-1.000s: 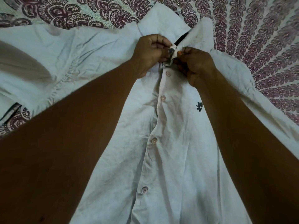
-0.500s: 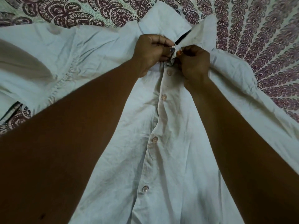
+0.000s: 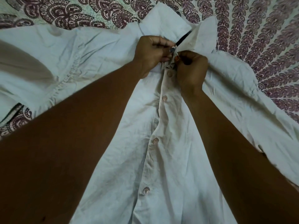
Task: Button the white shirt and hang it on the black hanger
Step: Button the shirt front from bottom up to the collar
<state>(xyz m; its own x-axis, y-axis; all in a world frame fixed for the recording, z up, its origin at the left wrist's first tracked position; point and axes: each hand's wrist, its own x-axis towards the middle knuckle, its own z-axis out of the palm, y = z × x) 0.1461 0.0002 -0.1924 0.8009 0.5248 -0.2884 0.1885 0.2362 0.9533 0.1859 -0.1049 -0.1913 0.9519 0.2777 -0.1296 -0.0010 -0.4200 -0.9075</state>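
Where creased cotton bunches, left hand (image 3: 151,53) and right hand (image 3: 191,68) on white shirt (image 3: 169,151).

surface: bedspread (image 3: 252,46) | pattern: maroon paisley on pale ground | light: dim, soft, even

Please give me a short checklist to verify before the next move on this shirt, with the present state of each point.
1. Four lower buttons, from the uppermost down, closed: ok.
2. Top button at the collar closed: cannot tell, fingers cover it.
3. Left hand pinches the collar edge: ok.
4. Right hand pinches the opposite edge: ok.
5. Hanger inside the shirt: cannot tell, only a black piece shows at the neck.
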